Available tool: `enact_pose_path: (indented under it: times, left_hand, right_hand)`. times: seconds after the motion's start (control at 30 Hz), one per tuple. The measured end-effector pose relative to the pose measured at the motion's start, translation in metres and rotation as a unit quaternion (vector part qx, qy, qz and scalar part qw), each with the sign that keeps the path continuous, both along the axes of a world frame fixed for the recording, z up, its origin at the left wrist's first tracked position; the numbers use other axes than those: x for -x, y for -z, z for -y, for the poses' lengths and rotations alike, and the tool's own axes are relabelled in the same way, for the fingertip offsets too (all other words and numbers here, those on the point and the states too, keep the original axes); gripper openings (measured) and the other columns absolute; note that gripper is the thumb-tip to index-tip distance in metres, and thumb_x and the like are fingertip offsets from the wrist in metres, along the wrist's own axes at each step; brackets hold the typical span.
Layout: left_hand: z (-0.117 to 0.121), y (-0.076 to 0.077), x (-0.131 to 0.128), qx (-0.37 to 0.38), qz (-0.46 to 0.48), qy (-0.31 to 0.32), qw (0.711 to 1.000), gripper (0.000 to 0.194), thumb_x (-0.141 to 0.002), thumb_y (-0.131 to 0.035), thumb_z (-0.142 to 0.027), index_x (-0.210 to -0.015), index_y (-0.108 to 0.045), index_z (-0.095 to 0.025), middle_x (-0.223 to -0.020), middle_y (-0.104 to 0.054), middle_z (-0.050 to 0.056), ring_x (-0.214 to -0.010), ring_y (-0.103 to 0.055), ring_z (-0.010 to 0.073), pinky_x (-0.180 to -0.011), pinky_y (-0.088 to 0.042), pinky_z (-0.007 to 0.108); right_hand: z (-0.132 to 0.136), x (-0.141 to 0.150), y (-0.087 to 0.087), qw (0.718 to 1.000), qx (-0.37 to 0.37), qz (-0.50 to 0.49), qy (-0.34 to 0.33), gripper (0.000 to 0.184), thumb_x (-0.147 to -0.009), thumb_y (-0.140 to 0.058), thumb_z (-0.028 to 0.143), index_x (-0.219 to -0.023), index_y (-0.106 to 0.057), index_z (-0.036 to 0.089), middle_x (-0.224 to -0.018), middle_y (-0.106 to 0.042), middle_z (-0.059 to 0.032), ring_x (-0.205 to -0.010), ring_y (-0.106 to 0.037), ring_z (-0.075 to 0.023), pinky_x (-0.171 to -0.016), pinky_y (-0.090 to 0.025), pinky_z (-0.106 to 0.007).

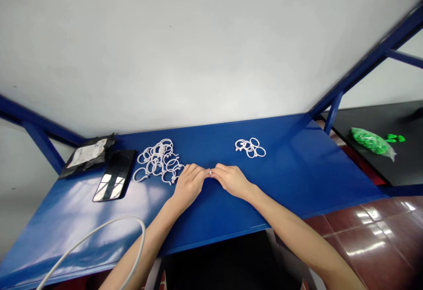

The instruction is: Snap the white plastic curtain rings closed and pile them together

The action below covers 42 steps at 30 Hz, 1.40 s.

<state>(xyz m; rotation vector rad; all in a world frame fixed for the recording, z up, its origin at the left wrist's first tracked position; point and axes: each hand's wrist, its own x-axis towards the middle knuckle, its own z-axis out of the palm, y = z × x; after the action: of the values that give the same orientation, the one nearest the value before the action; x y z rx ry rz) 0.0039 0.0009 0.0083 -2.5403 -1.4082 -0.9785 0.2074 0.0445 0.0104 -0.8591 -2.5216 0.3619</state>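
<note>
My left hand (189,185) and my right hand (234,180) meet over the blue table, fingertips pinched together. Between them shows a small bit of a white plastic ring (210,172); the rest of it is hidden by my fingers. Just left of my left hand lies a tangled pile of white plastic rings (155,160), several of them unclipped with small clasp ends. Behind and to the right of my right hand sits a smaller group of white rings (250,148), which look closed.
On the blue table (280,184), a black phone (115,175) and a black labelled plastic package (87,154) lie at the left. A white cable (99,227) loops across the front left. At right, a dark table (360,166) bears a bag of green pieces (372,141).
</note>
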Motion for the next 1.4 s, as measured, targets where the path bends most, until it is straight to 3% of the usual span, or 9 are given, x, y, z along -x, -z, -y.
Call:
enact_pose_path:
  times: [0.13, 0.3, 0.4, 0.57, 0.8, 0.93, 1.1, 1.23, 1.4]
  left_hand:
    - [-0.008, -0.010, 0.013, -0.001, -0.044, -0.109, 0.993, 0.021, -0.099, -0.057, -0.028, -0.115, -0.068, -0.021, -0.101, -0.075, 0.009, -0.093, -0.063, 0.0261, -0.083, -0.045, 0.040]
    - [-0.007, -0.011, 0.046, 0.020, -0.121, -0.260, 0.958, 0.034, -0.095, -0.058, -0.040, -0.117, -0.068, -0.017, -0.106, -0.072, 0.015, -0.101, -0.060, 0.0358, -0.084, -0.042, 0.047]
    - [-0.006, -0.007, 0.058, 0.050, -0.152, -0.270, 0.950, 0.032, -0.093, -0.060, -0.037, -0.117, -0.068, -0.017, -0.106, -0.073, 0.014, -0.103, -0.060, 0.0369, -0.085, -0.040, 0.047]
    - [-0.007, -0.005, 0.059, 0.068, -0.162, -0.248, 0.953, 0.022, -0.097, -0.054, -0.029, -0.111, -0.069, -0.019, -0.101, -0.075, 0.011, -0.099, -0.061, 0.0342, -0.082, -0.039, 0.045]
    - [-0.008, -0.011, 0.052, -0.011, -0.085, -0.245, 0.966, 0.023, -0.100, -0.054, -0.029, -0.115, -0.067, -0.018, -0.097, -0.074, 0.010, -0.093, -0.061, 0.0303, -0.081, -0.041, 0.043]
    - [-0.004, -0.015, 0.034, 0.017, 0.029, -0.098, 0.995, 0.018, -0.100, -0.053, -0.020, -0.114, -0.065, -0.020, -0.099, -0.071, 0.007, -0.091, -0.060, 0.0228, -0.085, -0.047, 0.039]
    - [0.005, -0.012, 0.004, 0.085, 0.102, 0.048, 0.990, 0.016, -0.100, -0.052, -0.016, -0.111, -0.062, -0.022, -0.099, -0.069, 0.005, -0.092, -0.061, 0.0187, -0.084, -0.051, 0.034]
    - [0.005, -0.001, -0.004, 0.098, 0.167, 0.005, 0.981, 0.006, -0.100, -0.055, -0.023, -0.105, -0.059, -0.022, -0.093, -0.067, 0.003, -0.083, -0.063, 0.0159, -0.075, -0.053, 0.029]
    - [0.003, 0.001, -0.001, 0.127, 0.209, -0.043, 0.969, 0.013, -0.098, -0.060, -0.029, -0.109, -0.060, -0.022, -0.094, -0.068, 0.003, -0.081, -0.064, 0.0155, -0.074, -0.054, 0.029]
  right_hand:
    - [-0.013, -0.008, -0.002, 0.995, 0.001, -0.038, 0.090, 0.031, -0.109, -0.044, 0.036, -0.109, -0.072, 0.022, -0.097, -0.073, -0.0034, -0.082, -0.070, -0.0143, -0.071, -0.048, -0.023]
    - [-0.033, -0.032, -0.010, 0.954, -0.043, -0.027, 0.295, 0.029, -0.106, -0.050, 0.037, -0.103, -0.074, 0.021, -0.099, -0.073, -0.0058, -0.080, -0.069, -0.0175, -0.063, -0.046, -0.025]
    - [-0.041, -0.044, -0.014, 0.923, -0.041, 0.013, 0.381, 0.026, -0.104, -0.052, 0.035, -0.107, -0.074, 0.020, -0.107, -0.070, -0.0080, -0.078, -0.069, -0.0188, -0.058, -0.045, -0.026]
    - [-0.042, -0.048, -0.016, 0.911, -0.034, 0.018, 0.410, 0.028, -0.100, -0.056, 0.036, -0.115, -0.071, 0.019, -0.117, -0.063, -0.0119, -0.091, -0.068, -0.0229, -0.059, -0.050, -0.028]
    - [-0.028, -0.029, -0.016, 0.955, -0.042, -0.048, 0.290, 0.026, -0.102, -0.053, 0.033, -0.117, -0.070, 0.018, -0.116, -0.062, -0.0122, -0.094, -0.068, -0.0227, -0.072, -0.058, -0.032]
    - [-0.012, -0.013, -0.013, 0.986, 0.048, -0.087, 0.136, 0.030, -0.102, -0.055, 0.031, -0.130, -0.062, 0.022, -0.128, -0.061, -0.0095, -0.079, -0.069, -0.0147, -0.071, -0.059, -0.030]
    - [0.003, 0.001, -0.006, 0.983, 0.121, -0.136, 0.001, 0.027, -0.101, -0.056, 0.024, -0.128, -0.061, 0.024, -0.134, -0.062, -0.0070, -0.086, -0.070, -0.0142, -0.083, -0.059, -0.031]
    - [0.003, 0.004, -0.001, 0.973, 0.146, -0.180, -0.018, 0.015, -0.102, -0.055, 0.024, -0.110, -0.068, 0.021, -0.103, -0.071, -0.0049, -0.085, -0.069, -0.0165, -0.077, -0.056, -0.029]
    - [0.000, 0.004, -0.003, 0.954, 0.187, -0.235, 0.007, 0.014, -0.102, -0.058, 0.025, -0.106, -0.071, 0.022, -0.097, -0.071, -0.0031, -0.083, -0.068, -0.0149, -0.075, -0.053, -0.026]
